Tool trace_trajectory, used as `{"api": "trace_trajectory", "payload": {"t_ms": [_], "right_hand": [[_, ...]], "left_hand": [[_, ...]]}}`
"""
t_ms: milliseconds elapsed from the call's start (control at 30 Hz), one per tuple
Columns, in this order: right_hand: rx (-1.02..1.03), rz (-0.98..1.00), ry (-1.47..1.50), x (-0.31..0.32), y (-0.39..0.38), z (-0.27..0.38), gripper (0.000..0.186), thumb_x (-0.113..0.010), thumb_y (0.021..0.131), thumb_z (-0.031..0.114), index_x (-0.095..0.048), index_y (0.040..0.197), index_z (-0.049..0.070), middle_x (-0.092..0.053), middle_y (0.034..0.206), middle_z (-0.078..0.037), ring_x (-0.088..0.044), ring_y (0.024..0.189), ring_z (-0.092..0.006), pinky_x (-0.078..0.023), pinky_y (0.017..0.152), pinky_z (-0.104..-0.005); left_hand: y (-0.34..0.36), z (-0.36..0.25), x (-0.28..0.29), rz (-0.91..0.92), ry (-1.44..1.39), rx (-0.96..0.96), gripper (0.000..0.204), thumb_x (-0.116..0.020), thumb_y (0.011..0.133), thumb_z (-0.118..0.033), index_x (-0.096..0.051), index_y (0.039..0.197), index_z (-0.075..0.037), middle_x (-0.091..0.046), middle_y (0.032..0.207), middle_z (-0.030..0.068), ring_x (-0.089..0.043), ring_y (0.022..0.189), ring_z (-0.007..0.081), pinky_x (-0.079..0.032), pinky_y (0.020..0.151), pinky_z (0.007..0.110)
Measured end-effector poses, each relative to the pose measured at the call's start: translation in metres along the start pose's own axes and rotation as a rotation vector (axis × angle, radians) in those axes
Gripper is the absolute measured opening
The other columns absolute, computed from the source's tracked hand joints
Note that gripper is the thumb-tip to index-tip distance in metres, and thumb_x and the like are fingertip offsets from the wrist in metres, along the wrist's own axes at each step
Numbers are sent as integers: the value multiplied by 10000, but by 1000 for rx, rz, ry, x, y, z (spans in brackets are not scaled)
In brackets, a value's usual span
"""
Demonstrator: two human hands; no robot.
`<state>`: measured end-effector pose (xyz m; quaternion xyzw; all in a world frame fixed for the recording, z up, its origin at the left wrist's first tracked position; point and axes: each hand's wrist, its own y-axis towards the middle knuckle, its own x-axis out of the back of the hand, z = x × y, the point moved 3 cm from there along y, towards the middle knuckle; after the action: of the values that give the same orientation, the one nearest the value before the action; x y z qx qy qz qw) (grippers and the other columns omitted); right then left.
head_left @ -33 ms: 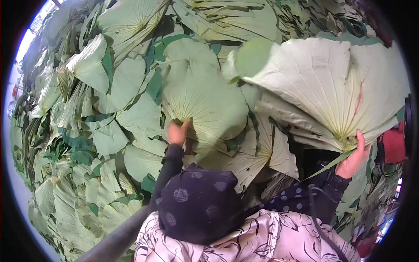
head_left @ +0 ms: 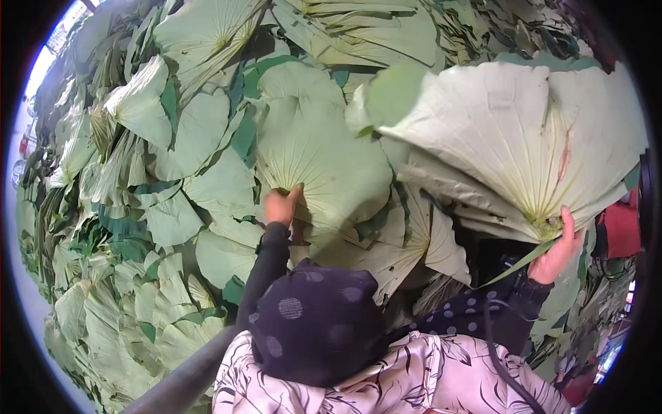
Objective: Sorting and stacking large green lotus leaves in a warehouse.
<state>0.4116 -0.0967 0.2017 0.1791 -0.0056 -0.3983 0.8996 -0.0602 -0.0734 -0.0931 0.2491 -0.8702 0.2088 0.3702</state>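
Lotus leaves, large and round with pale ribbed undersides, are lying heaped over nearly the whole view, and the person is working at two of them. Their left hand (head_left: 281,205) is reaching forward into the heap and is closing its fingers on the centre of one broad leaf (head_left: 324,162), right where the ribs are meeting; that leaf is resting on the others near the middle of the picture. Their right hand (head_left: 557,254) is gripping the stalk end of a raised bunch of leaves (head_left: 510,148), which is fanning out up and to the right, held clear above the heap. Both forearms are wearing dark sleeves, the right one dotted. A dark dotted head covering (head_left: 318,324) and a pale patterned garment (head_left: 386,383) are filling the lower edge, and something red (head_left: 620,231) is showing just beyond the right hand.
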Motion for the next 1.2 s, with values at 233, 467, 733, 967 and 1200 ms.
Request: {"api": "trace_trajectory", "payload": {"t_ms": [233,467,733,967,1200], "right_hand": [[-140,202,-192,-3,-16,-43,563,-613,712,35,-386,1221,-41,-505,1141,-120,-508,988,-198,-392,869,-291],[-305,495,-118,-31,-74,-104,503,-652,678,36,-443,1133,-13,-543,1017,-68,-522,892,-150,-418,810,-273],[-389,535,-288,-24,-73,-129,626,-723,686,97,-367,1191,-6,-505,1064,-81,-502,957,-168,-403,846,-286],[-429,296,-86,-9,-33,-105,425,-614,700,7,-486,1104,-35,-561,1009,-94,-554,864,-174,-440,779,-268],[-333,-76,155,64,49,-57,275,-580,807,177,-577,1019,1,-587,1017,-86,-561,926,-163,-441,819,-305]], "left_hand": [[22,-3,-8,-283,-632,-113,355,-684,714,-144,-482,953,26,-539,890,113,-524,775,190,-439,725,301],[-87,-184,16,119,-385,-878,353,-589,675,25,-572,1010,-83,-594,892,87,-573,794,214,-459,686,315],[-155,-199,-48,1177,-527,-993,457,-621,702,34,-528,1140,-58,-600,1072,107,-570,1001,224,-461,834,305],[6,47,-17,-452,-318,-88,521,-691,695,-110,-468,1127,77,-602,948,152,-580,845,208,-462,750,287],[-18,-14,-19,-465,-410,-135,641,-697,649,-78,-430,1225,10,-523,1040,201,-539,907,311,-421,825,334]]}}
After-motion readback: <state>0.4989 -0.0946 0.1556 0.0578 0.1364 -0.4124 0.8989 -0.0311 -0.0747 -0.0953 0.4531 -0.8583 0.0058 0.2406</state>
